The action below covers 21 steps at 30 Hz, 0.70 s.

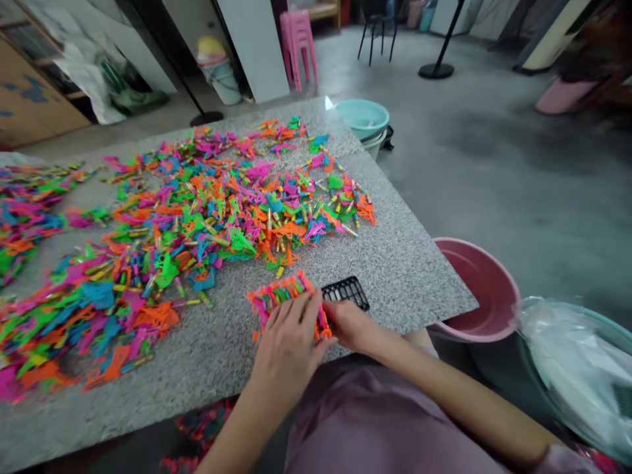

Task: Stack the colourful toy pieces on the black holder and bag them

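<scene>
A block of small bright plastic toys, packed side by side with orange pieces along its edges, sits at the near side of the table. My left hand lies over the top of it, fingers together and thumb at the near edge, gripping it. At the right end, my right hand is closed against the block, its fingertips partly hidden. Just beyond that hand, a black plastic grid tray rests on the speckled table, its left part hidden by the hand and the block.
Loose toys in pink, orange, green and blue form a wide heap on the stone table. Right of the table edge stand a pink tub and a basin with clear plastic bags. A turquoise basin is at the far corner.
</scene>
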### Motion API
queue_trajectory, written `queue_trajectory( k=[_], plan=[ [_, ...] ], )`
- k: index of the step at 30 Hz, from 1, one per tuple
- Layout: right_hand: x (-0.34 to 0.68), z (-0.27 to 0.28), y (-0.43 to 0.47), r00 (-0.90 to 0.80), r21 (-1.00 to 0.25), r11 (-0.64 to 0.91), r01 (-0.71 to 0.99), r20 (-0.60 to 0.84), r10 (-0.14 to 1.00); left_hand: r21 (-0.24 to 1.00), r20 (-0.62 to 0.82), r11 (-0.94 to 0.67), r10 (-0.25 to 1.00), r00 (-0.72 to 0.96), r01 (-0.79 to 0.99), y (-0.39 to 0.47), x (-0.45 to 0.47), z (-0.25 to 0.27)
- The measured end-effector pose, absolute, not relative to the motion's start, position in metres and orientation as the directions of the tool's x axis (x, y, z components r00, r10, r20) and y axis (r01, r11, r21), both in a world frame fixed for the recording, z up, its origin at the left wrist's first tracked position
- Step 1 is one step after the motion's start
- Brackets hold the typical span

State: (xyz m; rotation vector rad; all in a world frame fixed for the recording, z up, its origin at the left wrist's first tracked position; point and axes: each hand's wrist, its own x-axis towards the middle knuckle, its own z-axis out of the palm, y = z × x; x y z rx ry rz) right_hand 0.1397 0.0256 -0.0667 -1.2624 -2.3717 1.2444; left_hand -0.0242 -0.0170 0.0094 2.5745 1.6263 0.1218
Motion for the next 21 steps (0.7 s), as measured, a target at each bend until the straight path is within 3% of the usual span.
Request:
queue_trajectory(
  k=[2, 4, 6, 9, 12, 15, 21],
  plan=[
    [0.154, -0.061, 0.055, -0.589, -0.728, 0.264, 0.632, -0.231, 0.774, 0.093, 0.057, -0.442, 0.897, 0.438, 0.892, -0.019, -0.025, 0.007],
    [0.165, -0.056, 0.098, -0.313, -0.59, 0.158, 0.792, -0.17, 0.934, 0.053, 0.077, -0.454, 0.89, 0.45, 0.889, -0.019, -0.026, 0.005],
    [0.17, -0.054, 0.144, -0.07, -0.454, 0.045, 0.89, -0.038, 0.997, 0.035, 0.086, -0.46, 0.886, 0.456, 0.887, -0.019, -0.028, 0.004],
    [0.175, -0.058, 0.185, -0.047, -0.408, 0.032, 0.912, -0.027, 0.999, 0.049, 0.09, -0.489, 0.871, 0.484, 0.871, -0.02, -0.032, 0.005],
    [0.184, -0.069, 0.175, -0.099, -0.464, 0.068, 0.883, -0.042, 0.994, 0.049, 0.104, -0.521, 0.851, 0.515, 0.852, -0.022, -0.037, 0.006],
    [0.193, -0.079, 0.132, -0.147, -0.603, 0.107, 0.791, -0.017, 0.989, 0.02, 0.148, -0.554, 0.825, 0.546, 0.832, -0.023, -0.04, 0.005],
    [0.189, -0.086, 0.063, -0.161, -0.775, 0.053, 0.629, -0.063, 0.985, 0.031, 0.117, -0.61, 0.789, 0.603, 0.792, -0.021, -0.041, 0.004]
  ],
)
